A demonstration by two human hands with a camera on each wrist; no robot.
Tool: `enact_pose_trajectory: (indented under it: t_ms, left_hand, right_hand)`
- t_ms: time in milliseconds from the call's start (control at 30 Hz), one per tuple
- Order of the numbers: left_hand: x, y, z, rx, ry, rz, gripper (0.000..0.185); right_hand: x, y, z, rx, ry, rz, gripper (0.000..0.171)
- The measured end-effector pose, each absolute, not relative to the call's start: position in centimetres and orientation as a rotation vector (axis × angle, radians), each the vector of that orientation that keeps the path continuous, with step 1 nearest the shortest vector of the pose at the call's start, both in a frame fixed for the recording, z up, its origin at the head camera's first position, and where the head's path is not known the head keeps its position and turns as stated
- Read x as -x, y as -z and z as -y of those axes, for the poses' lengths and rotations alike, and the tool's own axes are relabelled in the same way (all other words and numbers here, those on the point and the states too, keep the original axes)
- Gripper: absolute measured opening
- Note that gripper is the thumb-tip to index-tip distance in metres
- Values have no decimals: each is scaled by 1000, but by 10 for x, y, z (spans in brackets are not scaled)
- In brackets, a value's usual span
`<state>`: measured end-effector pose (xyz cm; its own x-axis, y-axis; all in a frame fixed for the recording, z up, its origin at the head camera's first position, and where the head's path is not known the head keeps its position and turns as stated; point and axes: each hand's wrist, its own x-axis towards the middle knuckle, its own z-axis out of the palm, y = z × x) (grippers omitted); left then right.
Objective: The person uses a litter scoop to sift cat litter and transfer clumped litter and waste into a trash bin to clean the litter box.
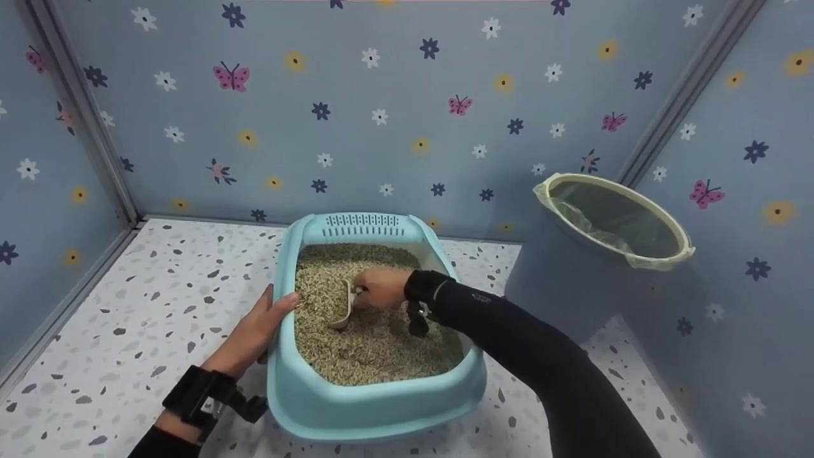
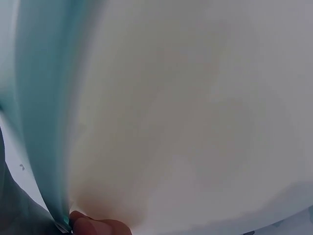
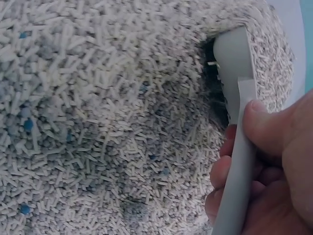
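Note:
A light blue litter box (image 1: 375,410) filled with pale pellet litter (image 1: 375,356) stands on the floor. My right hand (image 1: 381,287) reaches over its right side and grips the handle of a light-coloured litter scoop (image 1: 343,318). In the right wrist view the thumb lies along the handle, the fingers wrap beneath it, and the scoop head (image 3: 234,63) is tipped on edge in the litter. On the left rim, my left hand (image 1: 254,327) holds the box, thumb over the edge. In the left wrist view its fingertips (image 2: 98,227) show low against the box's pale outer side.
At the right stands a tall bin (image 1: 553,299) with a cream rim and a clear liner (image 1: 582,219) folded over it. Flowered wall panels (image 1: 381,83) close in the back and both sides. Speckled white flooring (image 1: 159,305) surrounds the box.

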<state>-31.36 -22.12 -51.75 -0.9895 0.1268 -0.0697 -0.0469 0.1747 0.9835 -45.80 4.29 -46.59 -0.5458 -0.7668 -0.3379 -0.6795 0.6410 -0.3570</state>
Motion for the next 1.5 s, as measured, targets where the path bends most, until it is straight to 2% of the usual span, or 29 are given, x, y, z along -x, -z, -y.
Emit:
enact_pose_trajectory:
  t_ms: [333,600,1267,1500]
  left_hand:
    - [314,518,224,-124,-1925,-2317,78]
    - [314,517,224,-96,-1941,-2303,79]
    - [315,517,223,-72,-1908,-2329,84]
    - [313,516,224,-110,-1878,-2358,87]
  right_hand:
    - [463,464,-46,1159,270,-2381,29]
    - [461,457,-49,1214,273,-2367,41]
    - [453,446,-66,1102,438,-2391,36]
    - [451,441,-72,1054,507,-2393,39]
